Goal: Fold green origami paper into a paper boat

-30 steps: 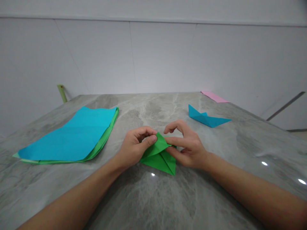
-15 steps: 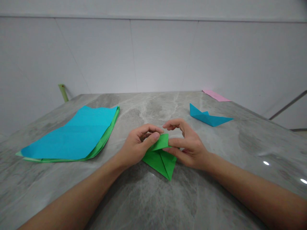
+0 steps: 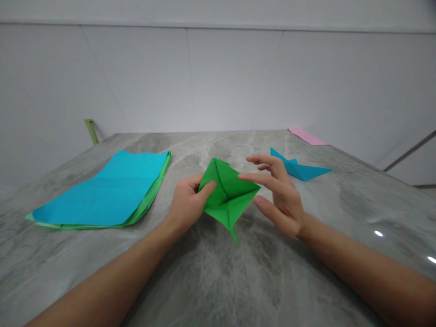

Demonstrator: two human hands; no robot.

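A folded green paper (image 3: 230, 186) is held up over the table, showing a diamond-shaped face with creases running to its middle and a narrow tip pointing down. My left hand (image 3: 190, 197) grips its left corner, the thumb pressed on the front and the fingers hidden behind. To the right of the paper is my right hand (image 3: 281, 197), its fingers spread and its index fingertip at the paper's upper right edge; I cannot tell whether it touches. Behind that hand lies a blue paper boat (image 3: 303, 171), partly covered by the fingers.
On the left of the grey marbled table (image 3: 211, 281) lies a stack of blue and green paper sheets (image 3: 102, 190). A pink paper (image 3: 308, 136) rests at the far right edge. A light green object (image 3: 91, 131) stands by the far left edge, against the white wall (image 3: 225, 77).
The green paper has been lifted and turned, so its creased diamond face now shows. My right hand has let go of it and moved right with its fingers spreading. My left hand keeps its hold.
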